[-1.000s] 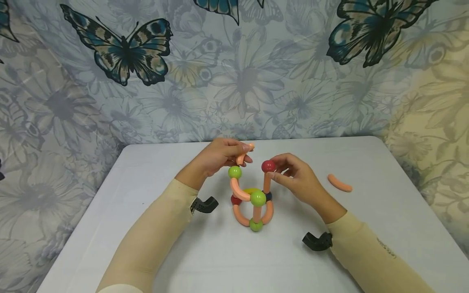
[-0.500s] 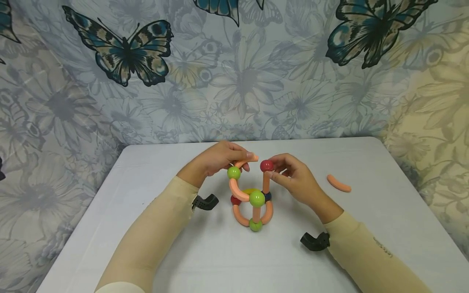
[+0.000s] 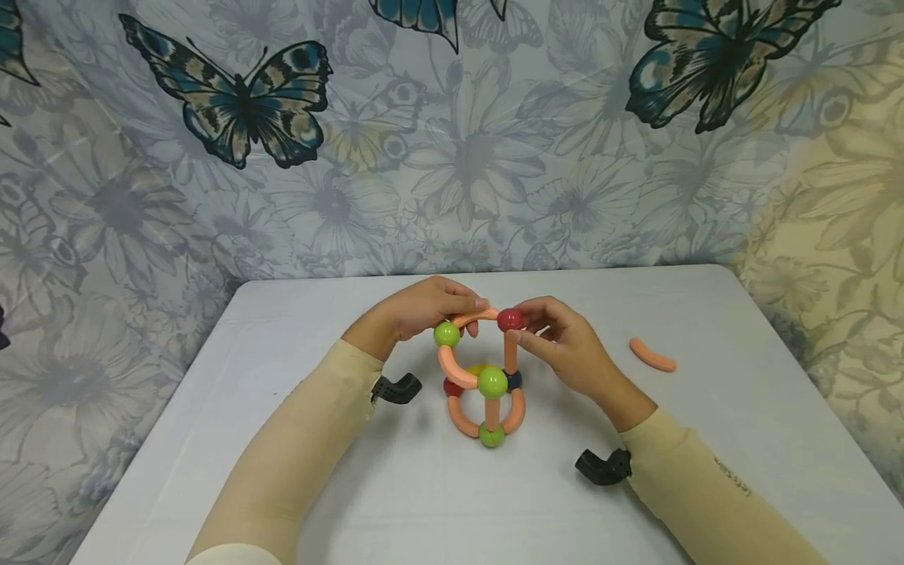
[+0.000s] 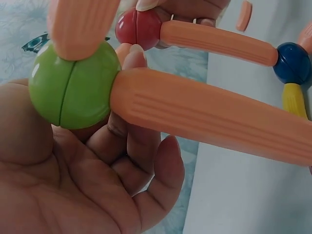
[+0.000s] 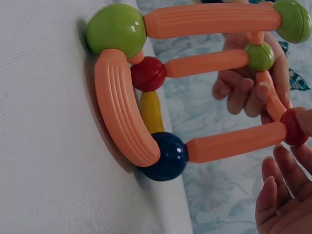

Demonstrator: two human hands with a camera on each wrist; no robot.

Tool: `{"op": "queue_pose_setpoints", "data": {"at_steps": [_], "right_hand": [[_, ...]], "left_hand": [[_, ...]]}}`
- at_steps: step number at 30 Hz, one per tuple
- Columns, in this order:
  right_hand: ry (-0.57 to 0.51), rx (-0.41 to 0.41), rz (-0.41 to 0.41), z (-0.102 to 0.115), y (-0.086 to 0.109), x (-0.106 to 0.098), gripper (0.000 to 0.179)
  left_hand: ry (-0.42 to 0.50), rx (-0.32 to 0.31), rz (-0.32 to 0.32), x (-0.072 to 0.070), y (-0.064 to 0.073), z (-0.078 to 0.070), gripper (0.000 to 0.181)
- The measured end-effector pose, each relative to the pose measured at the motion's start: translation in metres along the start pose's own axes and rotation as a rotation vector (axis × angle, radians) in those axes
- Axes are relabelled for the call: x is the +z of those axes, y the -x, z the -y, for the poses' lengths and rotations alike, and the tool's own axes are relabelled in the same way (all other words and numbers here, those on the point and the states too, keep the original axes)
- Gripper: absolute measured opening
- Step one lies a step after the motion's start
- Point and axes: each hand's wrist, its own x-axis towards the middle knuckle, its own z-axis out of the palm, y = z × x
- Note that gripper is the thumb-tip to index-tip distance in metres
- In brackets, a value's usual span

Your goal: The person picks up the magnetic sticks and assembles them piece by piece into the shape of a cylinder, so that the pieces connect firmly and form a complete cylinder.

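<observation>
Our left hand [image 3: 429, 304] pinches the far curved rod [image 3: 484, 315], which runs rightward to the upper red ball [image 3: 511, 319] our right hand [image 3: 570, 341] pinches.

Soft shadows mark the table [image 3: 494, 510]; in the dimmer right wrist view, the blue ball [image 5: 166, 158] glints.

Here's the ball-and-rod frame [image 3: 492, 382], standing upright! Down low, a glossy green ball [image 3: 491, 436], a lower red ball [image 5: 147, 73] and a blue ball [image 5: 165, 157] form a triangle, linked by two orange curves [image 3: 462, 421] and a yellow rod [image 5: 151, 109]. Three orange posts [image 5: 236, 142] climb from it. Up top, a grooved, curved orange rod [image 3: 483, 315] bridges the left green ball [image 3: 446, 333] and the upper red ball [image 3: 510, 319], touching both, while a second arc [image 3: 454, 368] swings round to the front green ball [image 3: 492, 383].
</observation>
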Motion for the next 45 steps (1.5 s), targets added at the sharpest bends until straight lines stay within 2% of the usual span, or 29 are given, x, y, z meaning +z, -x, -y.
{"op": "queue_pose_setpoints", "data": {"at_steps": [7,11,16,19,21,24,28,32,35,40,43,45], "right_hand": [[0.01,0.001,-0.009,0.0,0.001,0.001,0.031],[-0.004,-0.007,-0.01,-0.001,0.002,-0.001,0.031],[-0.019,-0.014,-0.031,-0.002,0.004,-0.006,0.032],[-0.016,-0.011,-0.048,-0.001,0.006,-0.009,0.031],[-0.008,-0.01,-0.059,0.0,0.007,-0.012,0.03],[-0.021,-0.012,-0.074,0.003,0.009,-0.017,0.03],[-0.038,-0.018,-0.094,0.007,0.011,-0.024,0.029],[-0.074,-0.014,-0.118,0.01,0.015,-0.033,0.028],[-0.099,-0.021,-0.126,0.009,0.02,-0.041,0.027],[-0.101,-0.028,-0.147,0.004,0.034,-0.058,0.026],[-0.131,0.016,-0.177,-0.002,0.046,-0.071,0.025],[-0.203,0.06,-0.193,-0.007,0.055,-0.08,0.024]], "left_hand": [[0.068,0.027,-0.012,0.003,0.002,0.005,0.029],[0.063,0.047,-0.034,0.002,0.005,0.01,0.029],[0.077,0.05,-0.143,-0.002,0.018,0.024,0.03],[0.1,0.052,-0.218,-0.002,0.029,0.038,0.029],[0.119,0.067,-0.238,-0.001,0.036,0.05,0.029],[0.129,0.082,-0.244,0.004,0.046,0.069,0.031],[0.109,0.064,-0.24,0.014,0.053,0.091,0.032],[0.094,0.06,-0.19,0.022,0.053,0.106,0.035],[0.086,0.063,-0.167,0.026,0.054,0.112,0.042],[0.03,0.056,-0.179,0.03,0.056,0.116,0.047],[-0.017,0.055,-0.188,0.031,0.055,0.117,0.044],[-0.023,0.066,-0.189,0.031,0.055,0.117,0.041]]}}
